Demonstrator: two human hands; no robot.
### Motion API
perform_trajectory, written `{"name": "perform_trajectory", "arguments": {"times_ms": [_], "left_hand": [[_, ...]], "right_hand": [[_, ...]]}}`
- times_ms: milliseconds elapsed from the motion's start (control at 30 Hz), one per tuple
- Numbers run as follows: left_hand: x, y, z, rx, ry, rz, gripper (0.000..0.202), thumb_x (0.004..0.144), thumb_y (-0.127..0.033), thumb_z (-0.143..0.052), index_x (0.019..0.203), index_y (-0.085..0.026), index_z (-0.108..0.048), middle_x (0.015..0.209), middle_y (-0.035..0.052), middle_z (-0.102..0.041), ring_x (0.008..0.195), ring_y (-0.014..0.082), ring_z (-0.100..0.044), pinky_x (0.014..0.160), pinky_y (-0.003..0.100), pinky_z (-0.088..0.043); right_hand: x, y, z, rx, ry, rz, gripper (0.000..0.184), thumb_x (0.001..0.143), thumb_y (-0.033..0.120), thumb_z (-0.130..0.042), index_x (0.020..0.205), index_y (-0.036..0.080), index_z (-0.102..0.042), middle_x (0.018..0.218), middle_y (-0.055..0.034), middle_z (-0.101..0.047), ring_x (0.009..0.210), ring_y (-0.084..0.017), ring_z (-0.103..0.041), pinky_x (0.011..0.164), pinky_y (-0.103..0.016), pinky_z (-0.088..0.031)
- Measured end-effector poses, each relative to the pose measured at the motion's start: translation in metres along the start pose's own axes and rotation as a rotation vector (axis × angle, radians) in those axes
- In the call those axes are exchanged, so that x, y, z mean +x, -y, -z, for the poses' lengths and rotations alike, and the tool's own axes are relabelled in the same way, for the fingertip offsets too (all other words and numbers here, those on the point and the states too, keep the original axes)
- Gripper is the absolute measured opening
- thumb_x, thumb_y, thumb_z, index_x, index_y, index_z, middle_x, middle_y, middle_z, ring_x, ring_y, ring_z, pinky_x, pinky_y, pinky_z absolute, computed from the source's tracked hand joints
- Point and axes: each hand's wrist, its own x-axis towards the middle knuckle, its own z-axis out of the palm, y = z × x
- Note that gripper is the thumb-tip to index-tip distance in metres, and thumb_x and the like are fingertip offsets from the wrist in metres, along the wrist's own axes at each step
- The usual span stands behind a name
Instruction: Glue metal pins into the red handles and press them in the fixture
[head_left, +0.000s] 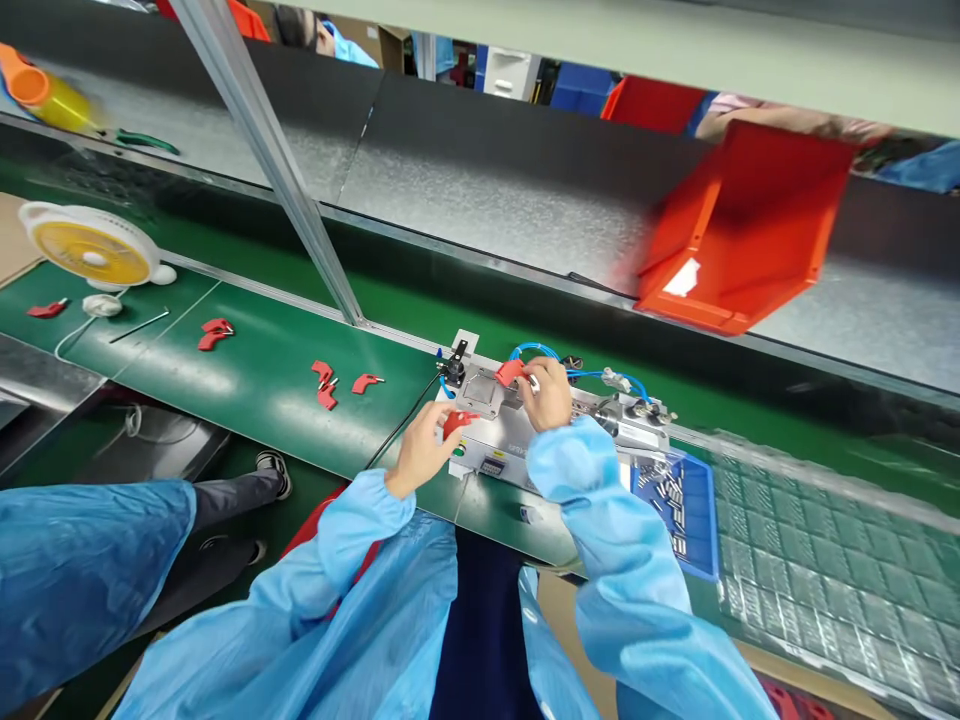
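Left hand (421, 447) pinching red part (456, 422) at front of metal fixture (501, 440); right hand (546, 392) gripping second red part (510, 372) atop fixture. Hands near, not touching.

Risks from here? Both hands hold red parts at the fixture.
The right hand holds its red part beside the thin blue hose; fingers might snag it.
The left hand holds a second red part at the grey fixture edge; it could drop.
The right sleeve may sweep the pin tray.
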Motion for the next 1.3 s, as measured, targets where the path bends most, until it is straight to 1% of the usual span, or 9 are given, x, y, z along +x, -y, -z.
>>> {"name": "perform_trajectory", "arguments": {"times_ms": [167,300,467,667,800,900,1067,1167,1300], "left_hand": [[0.073,-0.026,-0.033,0.551,0.196,-0.111,0.025,0.098,-0.015,-0.053,0.121,-0.017,-0.065,0.125,0.0142,-0.065,0.107,0.0259,-0.067,0.089,0.037,-0.055],[0.098,-0.029,-0.05,0.734,0.329,-0.131,0.028,0.1,-0.009,-0.045,0.117,-0.016,-0.068,0.121,0.0167,-0.066,0.111,0.0284,-0.066,0.087,0.038,-0.054],[0.077,-0.008,-0.055,0.664,0.281,-0.21,0.032,0.105,-0.024,-0.045,0.124,-0.016,-0.069,0.133,0.0181,-0.067,0.122,0.0304,-0.064,0.101,0.043,-0.053],[0.055,0.013,-0.06,0.574,0.258,-0.285,0.063,0.104,-0.042,-0.045,0.156,-0.007,-0.045,0.165,0.0213,-0.045,0.156,0.0342,-0.037,0.127,0.055,-0.029],[0.036,0.025,-0.047,0.427,0.208,-0.304,0.051,0.104,-0.043,-0.046,0.143,-0.013,-0.059,0.153,0.0195,-0.059,0.148,0.0328,-0.049,0.123,0.052,-0.037],[-0.005,0.045,-0.033,0.36,0.134,-0.187,0.036,0.105,-0.04,-0.044,0.119,-0.018,-0.069,0.124,0.0169,-0.074,0.119,0.0306,-0.067,0.104,0.046,-0.052],[-0.043,0.059,-0.025,0.47,0.487,0.082,0.024,0.104,-0.031,-0.048,0.106,-0.021,-0.069,0.103,0.0087,-0.08,0.09,0.0228,-0.074,0.077,0.031,-0.053],[-0.027,0.046,-0.022,0.641,0.663,0.102,0.029,0.106,-0.035,-0.047,0.103,-0.02,-0.072,0.098,0.0109,-0.08,0.09,0.0256,-0.076,0.074,0.031,-0.05],[-0.002,0.02,-0.018,0.784,0.761,0.102,0.032,0.105,-0.034,-0.052,0.098,-0.015,-0.076,0.093,0.0186,-0.079,0.089,0.0316,-0.078,0.075,0.035,-0.052]], "right_hand": [[-0.073,-0.029,0.015,0.044,0.032,-0.07,0.023,0.098,0.033,-0.053,0.102,0.022,-0.072,0.104,-0.011,-0.069,0.1,-0.03,-0.062,0.09,-0.045,-0.053],[-0.115,-0.043,0.012,-0.008,0.064,-0.118,0.023,0.096,0.03,-0.053,0.096,0.021,-0.074,0.1,-0.0113,-0.071,0.094,-0.029,-0.063,0.084,-0.044,-0.055],[-0.127,-0.047,0.003,-0.054,0.047,-0.168,0.024,0.095,0.025,-0.053,0.098,0.02,-0.076,0.099,-0.0116,-0.073,0.092,-0.028,-0.064,0.082,-0.043,-0.055],[-0.141,-0.035,0.006,0.034,-0.065,-0.153,0.026,0.096,0.028,-0.055,0.111,0.023,-0.075,0.112,-0.0119,-0.074,0.106,-0.029,-0.066,0.094,-0.047,-0.056],[-0.19,-0.029,0.024,0.029,-0.272,-0.376,0.025,0.098,0.03,-0.052,0.111,0.023,-0.072,0.108,-0.0105,-0.071,0.104,-0.027,-0.066,0.093,-0.046,-0.057],[-0.233,-0.029,0.031,0.02,-0.32,-0.588,0.026,0.096,0.031,-0.05,0.11,0.021,-0.07,0.1,-0.0099,-0.069,0.094,-0.026,-0.067,0.084,-0.044,-0.059],[-0.259,-0.033,0.018,0.173,-0.118,-0.699,0.033,0.093,0.04,-0.054,0.115,0.02,-0.068,0.104,-0.0126,-0.071,0.088,-0.026,-0.071,0.074,-0.042,-0.063],[-0.251,-0.037,0.011,0.186,-0.1,-0.704,0.027,0.092,0.043,-0.054,0.099,0.022,-0.068,0.097,-0.0115,-0.073,0.083,-0.026,-0.071,0.074,-0.043,-0.063],[-0.24,-0.039,0.008,0.166,-0.16,-0.771,0.023,0.087,0.047,-0.057,0.083,0.024,-0.06,0.083,-0.0085,-0.071,0.074,-0.025,-0.069,0.072,-0.043,-0.063]]}}
